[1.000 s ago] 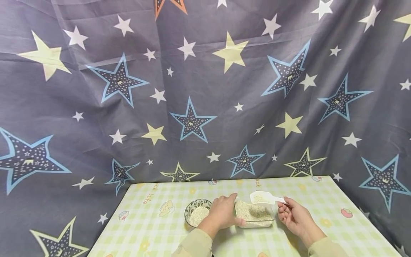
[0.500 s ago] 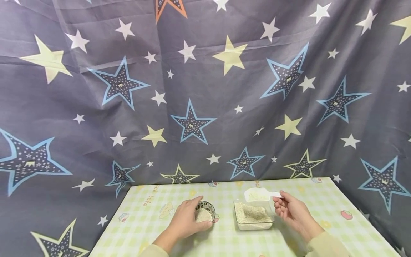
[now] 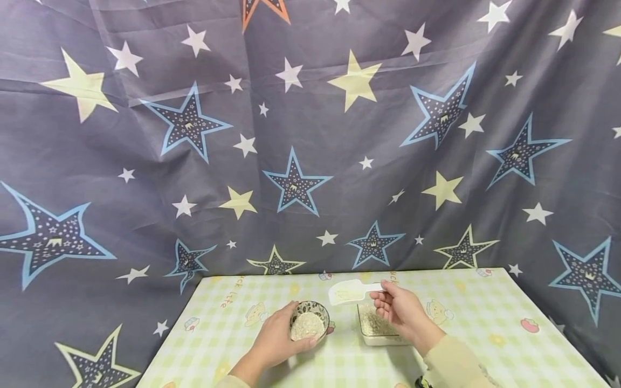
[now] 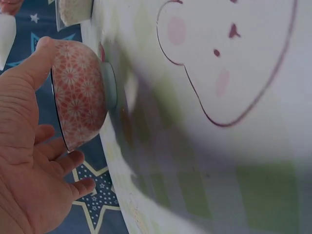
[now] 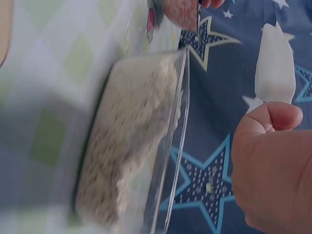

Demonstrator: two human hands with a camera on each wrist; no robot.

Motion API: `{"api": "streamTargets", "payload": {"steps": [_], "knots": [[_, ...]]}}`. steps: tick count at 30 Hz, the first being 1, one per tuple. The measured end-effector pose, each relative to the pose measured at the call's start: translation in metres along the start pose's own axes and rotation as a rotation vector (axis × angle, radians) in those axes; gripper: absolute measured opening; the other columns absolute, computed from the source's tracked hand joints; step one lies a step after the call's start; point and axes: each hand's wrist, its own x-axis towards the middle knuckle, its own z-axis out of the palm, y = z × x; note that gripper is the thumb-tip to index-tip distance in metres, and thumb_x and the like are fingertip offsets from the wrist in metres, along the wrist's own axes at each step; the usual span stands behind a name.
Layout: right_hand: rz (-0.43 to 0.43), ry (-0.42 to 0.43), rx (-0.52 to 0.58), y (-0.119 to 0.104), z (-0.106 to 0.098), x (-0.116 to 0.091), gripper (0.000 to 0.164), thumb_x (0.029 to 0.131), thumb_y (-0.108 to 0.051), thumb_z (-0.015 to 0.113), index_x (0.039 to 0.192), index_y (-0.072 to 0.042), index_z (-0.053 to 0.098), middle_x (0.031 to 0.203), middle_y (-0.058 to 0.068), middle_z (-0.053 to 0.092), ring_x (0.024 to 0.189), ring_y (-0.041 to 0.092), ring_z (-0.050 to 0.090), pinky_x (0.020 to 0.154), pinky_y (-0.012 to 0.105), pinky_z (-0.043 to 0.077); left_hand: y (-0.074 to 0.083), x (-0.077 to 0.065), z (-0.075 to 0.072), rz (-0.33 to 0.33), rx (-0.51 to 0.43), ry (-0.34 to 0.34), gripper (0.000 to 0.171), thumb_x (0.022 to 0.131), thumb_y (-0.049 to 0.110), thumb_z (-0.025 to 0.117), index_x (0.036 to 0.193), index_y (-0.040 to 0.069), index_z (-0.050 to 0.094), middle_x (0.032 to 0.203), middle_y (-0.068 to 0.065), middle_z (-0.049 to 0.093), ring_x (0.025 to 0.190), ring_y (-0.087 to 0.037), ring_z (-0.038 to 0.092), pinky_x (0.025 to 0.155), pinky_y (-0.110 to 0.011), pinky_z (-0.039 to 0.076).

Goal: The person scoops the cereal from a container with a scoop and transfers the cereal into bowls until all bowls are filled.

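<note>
The white scoop (image 3: 345, 292) is in your right hand (image 3: 402, 310), its handle pinched between thumb and fingers, and it hangs in the air above the table (image 3: 218, 337), over the gap between the bowl (image 4: 80, 92) and the glass container (image 3: 380, 340). Its blade points toward your left and carries a pale load, too faint to make out grain by grain. Your left hand (image 3: 280, 331) grips the bowl, thumb on the near side of the rim and fingers round the left and far side. The bowl stands upright, red and white flowers outside and dark leaves inside, with a heap of pale flakes (image 3: 308, 326) in it. To the right of the bowl and apart from it sits the rectangular glass container, partly hidden below your right hand in the head view; the right wrist view shows more flakes inside, scooped lower at one end. Pale sleeves (image 3: 453, 361) cover your forearms. Under everything lies a green-and-white checked cloth printed with small cartoons, and behind the table hangs a dark curtain (image 3: 310, 126) scattered with white, yellow and blue-edged stars.
</note>
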Motion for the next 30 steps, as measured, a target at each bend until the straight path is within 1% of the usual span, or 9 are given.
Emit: {"api": "streamTargets", "payload": {"steps": [5,10,16,19,22,24,27,28,30], "knots": [[-0.042,0.001,-0.102,0.008,0.019,0.002,0.031,0.116,-0.025,0.042,0.123,0.002,0.057,0.085,-0.001,0.073,0.07,0.004,0.061,0.059,0.014,0.054,-0.003,0.001,0.0,-0.05,0.008,-0.001,0.118,0.073,0.068,0.09,0.159,0.001,0.045,0.152,-0.025,0.059,0.139,-0.05,0.057,0.116,-0.07,0.046],[-0.132,-0.001,-0.239,0.018,0.038,-0.002,0.039,0.115,-0.024,0.046,0.135,0.008,0.058,0.084,0.0,0.075,0.069,0.007,0.06,0.057,0.018,0.05,-0.004,0.001,-0.001,-0.091,0.018,-0.001,0.123,0.068,0.07,0.091,0.159,0.003,0.044,0.147,-0.026,0.063,0.135,-0.049,0.059,0.115,-0.069,0.047],[-0.246,-0.018,-0.373,0.025,0.056,-0.01,0.037,0.112,-0.025,0.056,0.129,0.006,0.067,0.086,0.005,0.078,0.069,0.011,0.063,0.056,0.021,0.052,-0.002,0.0,-0.005,-0.107,0.022,-0.009,0.122,0.069,0.068,0.092,0.159,0.002,0.044,0.142,-0.026,0.065,0.131,-0.047,0.062,0.112,-0.068,0.05],[-0.329,-0.054,-0.486,0.027,0.059,-0.016,0.033,0.112,-0.027,0.057,0.125,0.001,0.071,0.09,0.01,0.078,0.07,0.011,0.065,0.057,0.022,0.055,0.0,0.0,-0.006,-0.107,0.022,-0.008,0.122,0.069,0.067,0.093,0.159,0.002,0.044,0.139,-0.026,0.066,0.128,-0.047,0.063,0.11,-0.067,0.051],[-0.467,-0.098,-0.681,0.031,0.06,-0.021,0.03,0.112,-0.029,0.057,0.122,-0.007,0.074,0.093,0.007,0.079,0.072,0.009,0.067,0.059,0.022,0.057,0.001,0.0,-0.006,-0.107,0.025,-0.003,0.121,0.069,0.068,0.093,0.159,0.002,0.045,0.137,-0.026,0.067,0.126,-0.047,0.064,0.108,-0.067,0.052],[-0.617,-0.132,-0.847,0.035,0.058,-0.025,0.026,0.112,-0.028,0.058,0.122,-0.012,0.075,0.093,0.002,0.08,0.074,0.008,0.067,0.063,0.023,0.059,0.001,0.0,-0.006,-0.109,0.025,0.0,0.122,0.068,0.068,0.093,0.159,0.003,0.045,0.138,-0.025,0.067,0.126,-0.046,0.064,0.109,-0.066,0.053],[-0.881,-0.162,-1.074,0.04,0.055,-0.029,0.023,0.111,-0.024,0.06,0.124,-0.014,0.076,0.104,-0.003,0.082,0.086,0.007,0.074,0.075,0.028,0.064,0.002,0.001,-0.006,-0.106,0.024,0.006,0.121,0.068,0.067,0.094,0.159,0.002,0.046,0.138,-0.025,0.067,0.127,-0.047,0.064,0.109,-0.067,0.052],[-0.956,-0.174,-1.127,0.041,0.054,-0.031,0.023,0.11,-0.022,0.06,0.125,-0.014,0.076,0.108,-0.003,0.082,0.09,0.007,0.076,0.079,0.03,0.065,0.002,0.001,-0.006,-0.105,0.025,0.007,0.121,0.068,0.066,0.094,0.158,0.002,0.046,0.138,-0.025,0.067,0.127,-0.047,0.064,0.109,-0.067,0.052],[-1.044,-0.202,-1.182,0.043,0.052,-0.033,0.023,0.11,-0.02,0.06,0.127,-0.012,0.075,0.116,-0.002,0.082,0.095,0.007,0.076,0.085,0.034,0.066,0.002,0.001,-0.006,-0.106,0.023,0.006,0.12,0.068,0.065,0.094,0.158,0.002,0.046,0.138,-0.025,0.067,0.127,-0.047,0.064,0.11,-0.067,0.052]]}}
